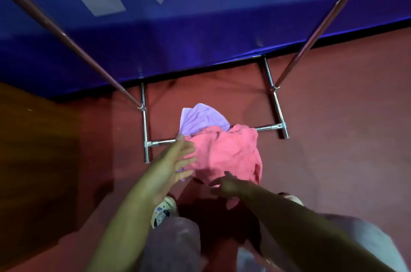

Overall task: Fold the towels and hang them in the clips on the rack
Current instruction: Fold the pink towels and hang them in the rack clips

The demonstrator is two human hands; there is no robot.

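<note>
Your left hand is flat, with the fingers spread and nothing in it; it lies against the left edge of the pink towel. A corner of lilac cloth shows just under this hand, but you cannot tell if the fingers touch it.

The 2 towels lie in a loose heap on the floor, over the low cross bar of the rack. The lilac towel is behind and partly under the pink one, which is crumpled on top.

Your right hand reaches to the near edge of the pink towel with the fingers loose; it grips nothing yet.

Both towels look light, soft and limp, so they will probably sag and hide their own corners. It seems best to pinch the pink towel at 2 corners of 1 edge and lift it until it hangs flat. No clips are visible from here.
</note>
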